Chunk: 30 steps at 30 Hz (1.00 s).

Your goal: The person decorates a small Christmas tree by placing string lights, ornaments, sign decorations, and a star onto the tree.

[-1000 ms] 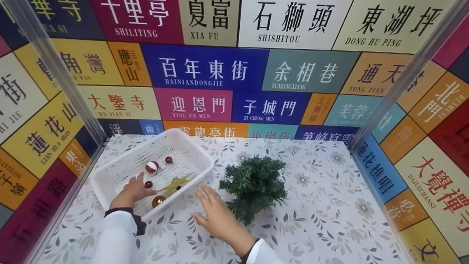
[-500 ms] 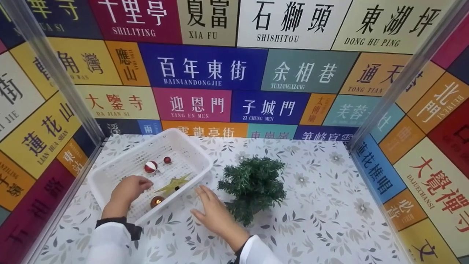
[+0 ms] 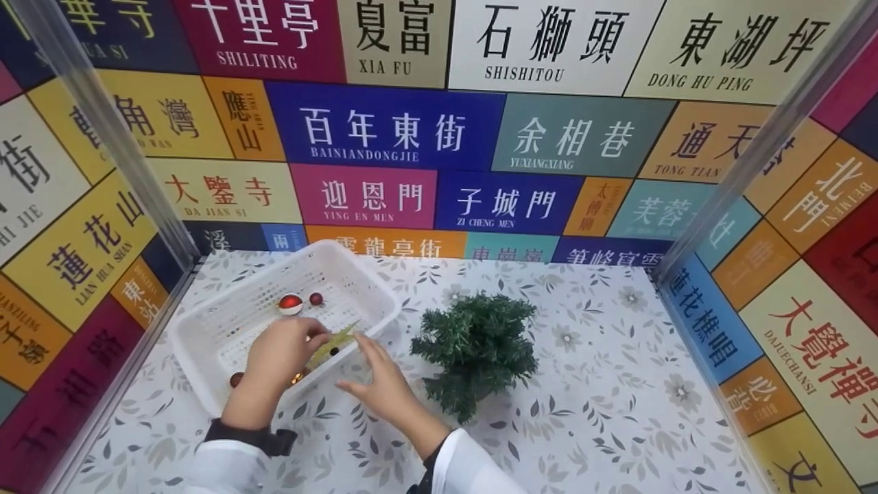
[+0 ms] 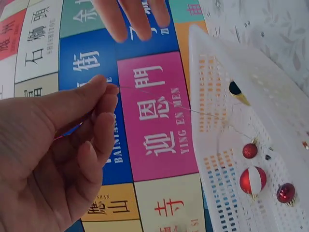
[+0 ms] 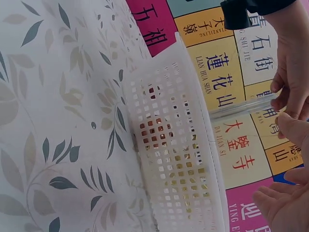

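My left hand [image 3: 280, 350] is raised over the white plastic basket [image 3: 392, 309], its thumb and forefinger pinching the end of a thin, thread-like wire [image 4: 159, 99]. The wire runs down into the basket in the left wrist view. Close by, my right hand [image 3: 384, 387] has its fingers extended at the basket's near rim, holding nothing. Inside the basket lie a red-and-white bauble [image 3: 290, 304], a small red bauble [image 3: 315, 299], a dark red bauble [image 4: 286, 193] and a gold star [image 3: 341, 337]. My left forearm partly hides a shiny copper-coloured bauble [image 3: 296, 378].
A small green artificial Christmas tree [image 3: 473, 343] stands right of the basket on a white leaf-patterned tabletop [image 3: 603, 412]. Colourful panels with Chinese lettering [image 3: 384, 130] wall in the back and both sides, with clear corner posts [image 3: 741, 151] between them.
My left hand reached into the basket, curled its fingers, then moved right with the wire pinched. The red-and-white bauble has turned. My right hand has shifted slightly left.
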Each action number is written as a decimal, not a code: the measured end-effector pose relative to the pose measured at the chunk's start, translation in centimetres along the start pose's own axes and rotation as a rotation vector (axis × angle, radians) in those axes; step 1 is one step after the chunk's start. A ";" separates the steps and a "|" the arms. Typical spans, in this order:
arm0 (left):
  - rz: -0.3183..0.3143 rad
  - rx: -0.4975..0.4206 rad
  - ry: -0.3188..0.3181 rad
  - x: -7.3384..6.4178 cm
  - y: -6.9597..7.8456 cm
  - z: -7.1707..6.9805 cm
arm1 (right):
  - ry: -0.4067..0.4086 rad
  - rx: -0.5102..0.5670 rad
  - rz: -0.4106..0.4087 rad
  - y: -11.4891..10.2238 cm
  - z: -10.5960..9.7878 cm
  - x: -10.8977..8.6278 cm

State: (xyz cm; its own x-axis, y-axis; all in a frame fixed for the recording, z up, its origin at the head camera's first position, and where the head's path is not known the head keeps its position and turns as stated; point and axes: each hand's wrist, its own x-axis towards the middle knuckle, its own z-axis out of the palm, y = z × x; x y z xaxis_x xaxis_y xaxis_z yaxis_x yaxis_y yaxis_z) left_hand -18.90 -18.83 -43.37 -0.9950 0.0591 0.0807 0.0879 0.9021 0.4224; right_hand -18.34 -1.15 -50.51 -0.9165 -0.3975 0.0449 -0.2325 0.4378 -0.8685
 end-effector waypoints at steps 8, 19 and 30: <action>0.080 -0.097 0.087 0.1 3.6 1.3 | -0.070 0.061 -0.059 0.9 1.5 0.9; 0.106 -0.297 0.095 -0.4 5.4 1.2 | 0.036 0.046 -0.213 1.6 3.1 1.3; 0.068 -0.335 0.128 0.2 3.0 0.2 | 0.151 0.205 -0.077 0.7 2.5 1.8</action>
State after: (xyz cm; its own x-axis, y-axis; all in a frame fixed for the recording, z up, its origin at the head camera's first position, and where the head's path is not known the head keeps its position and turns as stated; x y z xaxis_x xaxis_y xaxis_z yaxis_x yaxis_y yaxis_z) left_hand -18.88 -15.99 -42.24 -0.9741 0.0408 0.2223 0.1855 0.7067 0.6828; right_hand -19.34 -3.59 -52.23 -0.9403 -0.2921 0.1746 -0.2467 0.2321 -0.9409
